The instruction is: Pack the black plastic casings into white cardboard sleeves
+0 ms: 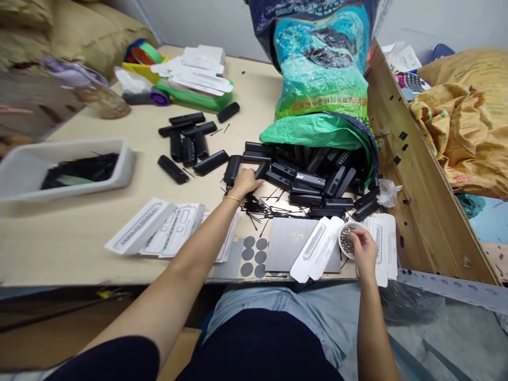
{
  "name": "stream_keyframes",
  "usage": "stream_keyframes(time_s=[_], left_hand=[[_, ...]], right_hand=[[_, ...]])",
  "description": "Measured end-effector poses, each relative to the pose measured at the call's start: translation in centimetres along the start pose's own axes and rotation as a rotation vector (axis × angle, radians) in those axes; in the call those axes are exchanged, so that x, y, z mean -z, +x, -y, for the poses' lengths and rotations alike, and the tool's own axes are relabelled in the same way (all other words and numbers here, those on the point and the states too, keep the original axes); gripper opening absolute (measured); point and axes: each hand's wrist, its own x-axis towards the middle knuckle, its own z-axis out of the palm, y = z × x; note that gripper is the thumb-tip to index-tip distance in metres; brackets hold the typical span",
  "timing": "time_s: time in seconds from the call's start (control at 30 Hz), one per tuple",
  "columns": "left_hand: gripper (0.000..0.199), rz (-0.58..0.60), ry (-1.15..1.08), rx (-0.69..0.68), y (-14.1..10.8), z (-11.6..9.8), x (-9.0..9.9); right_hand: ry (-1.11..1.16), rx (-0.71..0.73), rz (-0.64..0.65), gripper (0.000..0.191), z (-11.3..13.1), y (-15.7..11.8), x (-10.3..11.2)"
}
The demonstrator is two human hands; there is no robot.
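My left hand [245, 182] is closed around the end of a black plastic case [262, 170] at the middle of the table; its far fingers are hidden. Thin black sticks [257, 206] lie scattered beside its wrist. At the right, my right hand [365, 247] dips pinched fingertips into a small white cup [343, 251] of tiny metal screws [346, 241]. What exactly is between those fingertips is too small to see. Many more black cases [309, 180] spill from the mouth of a printed blue-green sack [321, 95].
Flat printed white boxes [317, 248] lie by the cup, others [170, 227] left of my forearm. A grey plate [281, 243] sits at the front edge. A white bin [129, 164] holds black sticks. A wooden board [432, 159] borders the right side. A green tray [222, 100] stands behind.
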Motion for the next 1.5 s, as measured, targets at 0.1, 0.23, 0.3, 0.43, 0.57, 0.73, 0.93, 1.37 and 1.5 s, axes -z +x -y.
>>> stream_keyframes(time_s=[0.1, 0.23, 0.3, 0.43, 0.57, 0.73, 0.93, 1.37, 1.5], left_hand=[[0.044, -0.134, -0.063, -0.099, -2.6, 0.7, 1.0], [0.045, -0.092, -0.307, -0.327, -8.5, -0.3, 1.7], [0.038, -0.075, -0.466, -0.403, -10.8, -1.8, 1.6], [0.032, 0.006, -1.051, -0.240, -13.4, -5.0, 0.1], [0.032, 0.306, -1.782, 0.146, -14.6, -6.7, -1.8], [0.019, 0.445, -2.046, 0.425, -14.9, -7.6, -2.2], [0.023, 0.384, -2.075, 0.473, -14.7, -8.0, -1.6], [0.016, 0.234, -2.007, 0.284, -15.8, -7.8, -1.5], [0.015, 0.191, -1.998, 0.272, -16.1, -8.1, -1.8]], right_hand=[[0.364, -0.106, 0.069, 0.023, 2.2, 0.0, -1.5], [0.596, -0.114, 0.143, 0.021, 5.1, 0.2, -4.9], [0.614, -0.098, 0.164, 0.021, 5.9, 0.1, -6.3], [0.607, -0.070, 0.165, 0.020, 6.3, -0.4, -7.6], [0.592, -0.031, 0.155, 0.019, 6.5, -1.3, -8.2], [0.569, -0.006, 0.122, 0.019, 7.5, -2.0, -9.1], [0.562, 0.032, 0.058, 0.015, 8.7, -3.1, -10.0], [-0.127, 0.645, 0.099, 0.013, 9.5, -2.8, -8.0], [-0.133, 0.594, 0.124, 0.016, 9.3, -2.7, -8.6]])
